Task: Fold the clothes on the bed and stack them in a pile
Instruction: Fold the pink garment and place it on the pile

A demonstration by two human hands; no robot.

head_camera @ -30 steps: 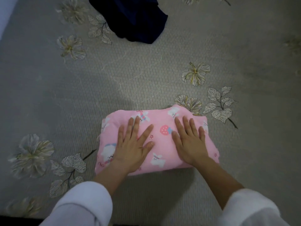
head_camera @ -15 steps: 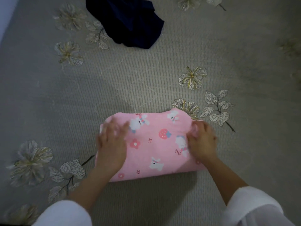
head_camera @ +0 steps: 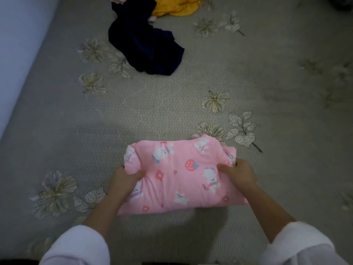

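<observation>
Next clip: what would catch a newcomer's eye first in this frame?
The folded pink printed garment near the middle of the grey flowered bedspread, gripped at its ends by the left hand and right hand. Farther back lie a crumpled dark navy garment and, at the top edge, a yellow garment.

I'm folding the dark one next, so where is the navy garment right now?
In the head view, the navy garment lies crumpled far up the bed, left of centre, against the yellow garment, well beyond the pink garment.
</observation>
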